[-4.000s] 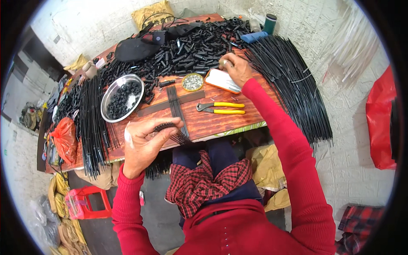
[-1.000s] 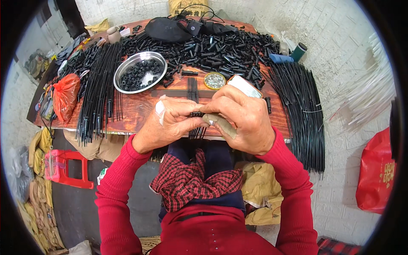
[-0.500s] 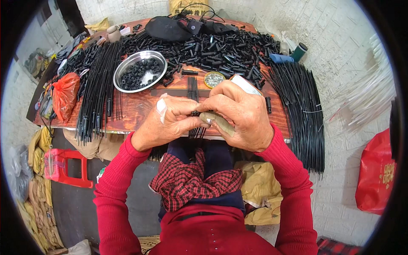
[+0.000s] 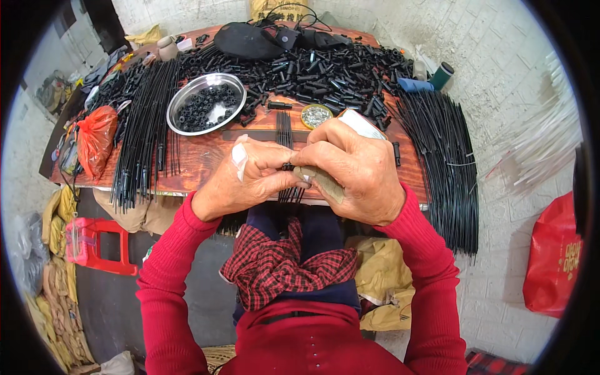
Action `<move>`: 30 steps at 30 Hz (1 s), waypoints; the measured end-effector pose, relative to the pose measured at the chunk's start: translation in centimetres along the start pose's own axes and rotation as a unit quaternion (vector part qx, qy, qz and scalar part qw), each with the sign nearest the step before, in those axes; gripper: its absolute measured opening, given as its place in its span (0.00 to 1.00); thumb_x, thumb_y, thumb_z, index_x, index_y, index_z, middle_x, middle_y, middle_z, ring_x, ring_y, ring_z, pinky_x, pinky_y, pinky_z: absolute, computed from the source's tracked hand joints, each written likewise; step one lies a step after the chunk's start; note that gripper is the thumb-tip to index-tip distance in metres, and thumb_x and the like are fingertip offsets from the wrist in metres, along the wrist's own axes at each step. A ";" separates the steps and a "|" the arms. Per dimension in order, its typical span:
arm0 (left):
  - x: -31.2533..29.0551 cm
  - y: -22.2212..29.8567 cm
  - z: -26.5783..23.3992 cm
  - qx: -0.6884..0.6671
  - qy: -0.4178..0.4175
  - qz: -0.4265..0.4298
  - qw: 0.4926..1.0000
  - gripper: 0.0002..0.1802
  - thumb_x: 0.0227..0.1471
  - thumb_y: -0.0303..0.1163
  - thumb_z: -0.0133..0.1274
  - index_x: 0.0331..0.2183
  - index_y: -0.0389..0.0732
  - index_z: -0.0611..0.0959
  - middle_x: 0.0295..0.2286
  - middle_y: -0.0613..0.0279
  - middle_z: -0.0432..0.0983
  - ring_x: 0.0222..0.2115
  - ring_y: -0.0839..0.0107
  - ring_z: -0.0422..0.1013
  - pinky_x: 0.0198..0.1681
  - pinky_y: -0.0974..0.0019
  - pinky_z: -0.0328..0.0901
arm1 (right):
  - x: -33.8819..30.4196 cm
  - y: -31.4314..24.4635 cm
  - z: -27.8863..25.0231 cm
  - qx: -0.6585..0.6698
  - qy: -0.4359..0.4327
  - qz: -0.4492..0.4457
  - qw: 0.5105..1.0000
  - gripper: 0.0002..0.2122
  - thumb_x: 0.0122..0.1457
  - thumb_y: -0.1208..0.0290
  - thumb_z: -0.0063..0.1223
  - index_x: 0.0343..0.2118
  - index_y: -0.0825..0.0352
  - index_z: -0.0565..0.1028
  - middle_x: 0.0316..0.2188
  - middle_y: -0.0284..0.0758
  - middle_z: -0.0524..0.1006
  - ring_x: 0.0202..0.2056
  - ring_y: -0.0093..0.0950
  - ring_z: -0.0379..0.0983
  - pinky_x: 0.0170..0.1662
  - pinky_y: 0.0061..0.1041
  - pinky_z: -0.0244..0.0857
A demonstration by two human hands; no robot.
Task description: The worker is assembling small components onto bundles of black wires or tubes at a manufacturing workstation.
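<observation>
A small bundle of thin black rods (image 4: 284,125) lies over the near edge of the wooden table, its ends jutting toward my lap. Fingers and thumb of my left hand (image 4: 240,178) are closed round it near a dark fitting; white tape covers part of that hand. Close against it, my right hand (image 4: 356,169) pinches at the same spot, with beige woven wrap (image 4: 328,182) on its fingers. Whatever sits between the right fingertips is hidden. Just beyond the hands are a round tub of small silvery pieces (image 4: 316,115) and a short black tubular part (image 4: 279,105).
A metal bowl (image 4: 176,122) of small black rings stands left of centre. Black tubular parts (image 4: 325,75) heap across the back. Long rod bundles lie at left (image 4: 140,125) and right (image 4: 437,162). An orange-red plastic bag (image 4: 97,140) sits left; a red stool (image 4: 84,240) stands below.
Both hands keep nearly the same place and grip. My right fingers have shifted very slightly at the rods; the rest of the table looks the same.
</observation>
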State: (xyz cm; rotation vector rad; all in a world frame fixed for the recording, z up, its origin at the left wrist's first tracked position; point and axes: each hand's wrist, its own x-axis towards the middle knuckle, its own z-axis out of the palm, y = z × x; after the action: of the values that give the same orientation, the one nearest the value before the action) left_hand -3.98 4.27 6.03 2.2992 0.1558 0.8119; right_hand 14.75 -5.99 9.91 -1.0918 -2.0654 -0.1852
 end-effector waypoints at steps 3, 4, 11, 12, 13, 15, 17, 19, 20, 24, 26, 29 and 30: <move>0.0 -0.1 0.1 -0.019 -0.006 -0.021 1.000 0.11 0.49 0.31 0.61 0.37 0.40 0.85 0.30 0.56 0.81 0.28 0.62 0.77 0.32 0.64 0.68 | 0.0 0.2 0.3 0.007 0.001 0.001 1.000 0.12 0.43 0.74 0.65 0.34 0.63 0.79 0.28 0.34 0.75 0.27 0.34 0.74 0.27 0.29 0.66; 0.0 -0.2 0.2 -0.018 -0.008 -0.025 0.999 0.12 0.49 0.31 0.61 0.38 0.40 0.85 0.29 0.56 0.81 0.29 0.62 0.77 0.32 0.64 0.68 | 0.0 0.2 0.4 0.006 0.000 0.002 1.000 0.12 0.43 0.74 0.65 0.34 0.63 0.79 0.28 0.34 0.75 0.27 0.34 0.74 0.27 0.29 0.66; -0.8 -1.5 2.3 -0.056 0.008 -0.100 0.993 0.11 0.51 0.26 0.59 0.39 0.35 0.82 0.29 0.57 0.81 0.31 0.70 0.77 0.34 0.68 0.69 | 0.4 0.7 1.6 0.028 -0.004 0.017 0.999 0.12 0.44 0.74 0.64 0.35 0.64 0.79 0.29 0.34 0.75 0.28 0.33 0.75 0.29 0.28 0.68; -1.0 -1.8 3.0 -0.057 0.008 -0.099 0.993 0.11 0.51 0.26 0.59 0.39 0.35 0.82 0.29 0.57 0.81 0.31 0.70 0.77 0.34 0.68 0.69 | 0.4 0.9 1.6 0.019 -0.022 0.008 1.000 0.12 0.44 0.73 0.64 0.35 0.64 0.79 0.29 0.35 0.75 0.27 0.33 0.75 0.29 0.28 0.68; -1.3 -2.1 3.9 -0.132 0.027 -0.140 0.981 0.10 0.51 0.26 0.60 0.38 0.34 0.82 0.30 0.59 0.81 0.32 0.72 0.76 0.35 0.69 0.69 | 0.3 1.0 1.8 0.020 -0.022 0.007 1.000 0.12 0.44 0.73 0.64 0.35 0.64 0.79 0.29 0.35 0.75 0.27 0.33 0.75 0.29 0.28 0.68; -1.8 -2.5 5.6 -0.206 0.047 -0.178 0.961 0.10 0.51 0.25 0.60 0.37 0.33 0.81 0.31 0.61 0.81 0.34 0.75 0.76 0.36 0.69 0.69 | 0.2 1.1 2.0 0.019 -0.012 0.014 1.000 0.12 0.43 0.73 0.65 0.34 0.64 0.79 0.28 0.35 0.75 0.27 0.33 0.75 0.29 0.29 0.68; -2.6 -3.5 7.4 -0.352 0.079 -0.180 0.915 0.11 0.50 0.26 0.61 0.37 0.33 0.80 0.33 0.65 0.80 0.35 0.78 0.74 0.37 0.69 0.69 | 0.1 0.9 2.0 0.022 -0.011 0.024 0.999 0.12 0.43 0.73 0.65 0.33 0.65 0.79 0.28 0.35 0.75 0.27 0.33 0.75 0.29 0.29 0.68; -4.5 -6.9 8.3 -0.330 0.031 -0.195 0.923 0.14 0.47 0.27 0.63 0.38 0.36 0.80 0.39 0.61 0.79 0.40 0.71 0.74 0.43 0.65 0.69 | 0.1 0.5 1.8 0.027 -0.010 0.033 0.999 0.12 0.43 0.74 0.65 0.33 0.65 0.79 0.28 0.35 0.75 0.27 0.33 0.75 0.29 0.29 0.68; -5.2 -8.0 8.5 -0.203 0.006 -0.158 0.966 0.16 0.45 0.27 0.63 0.39 0.38 0.81 0.39 0.60 0.78 0.42 0.66 0.74 0.47 0.62 0.67 | 0.1 0.3 1.7 0.028 -0.017 0.034 0.999 0.12 0.42 0.74 0.65 0.33 0.65 0.79 0.28 0.35 0.75 0.27 0.33 0.75 0.29 0.29 0.68; -6.1 -9.8 8.4 -0.015 -0.047 -0.064 0.997 0.20 0.40 0.28 0.65 0.40 0.44 0.80 0.42 0.55 0.73 0.47 0.50 0.67 0.53 0.54 0.63 | -0.4 -0.1 1.6 0.044 -0.032 0.035 0.998 0.12 0.43 0.74 0.66 0.33 0.64 0.80 0.28 0.35 0.75 0.28 0.33 0.76 0.29 0.28 0.69; -5.4 -9.1 7.9 0.058 -0.040 0.017 0.997 0.22 0.40 0.29 0.65 0.42 0.43 0.79 0.43 0.55 0.72 0.47 0.50 0.67 0.52 0.54 0.63 | -0.5 -0.8 1.4 0.038 -0.039 0.030 0.998 0.12 0.44 0.73 0.66 0.33 0.64 0.80 0.28 0.34 0.75 0.27 0.32 0.76 0.29 0.28 0.69; -4.5 -7.5 7.4 -0.239 -0.057 -0.170 0.954 0.32 0.42 0.35 0.65 0.50 0.42 0.73 0.46 0.52 0.70 0.48 0.50 0.66 0.52 0.52 0.63 | -0.6 -1.4 1.5 0.024 -0.053 0.015 0.998 0.12 0.45 0.71 0.67 0.34 0.64 0.80 0.28 0.33 0.75 0.26 0.30 0.76 0.26 0.26 0.69; -4.7 -8.6 8.0 -0.292 -0.075 -0.221 0.927 0.33 0.43 0.37 0.64 0.51 0.40 0.73 0.50 0.51 0.69 0.52 0.49 0.64 0.56 0.51 0.61 | -0.6 -1.5 1.7 0.030 -0.049 0.002 0.998 0.12 0.44 0.71 0.67 0.34 0.64 0.80 0.28 0.32 0.76 0.26 0.29 0.76 0.26 0.26 0.69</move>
State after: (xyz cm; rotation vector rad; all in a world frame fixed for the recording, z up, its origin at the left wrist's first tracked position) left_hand -2.02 4.74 -6.49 1.6596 0.3046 0.3749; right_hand 12.85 -6.54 8.65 -1.0873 -2.1407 -0.0691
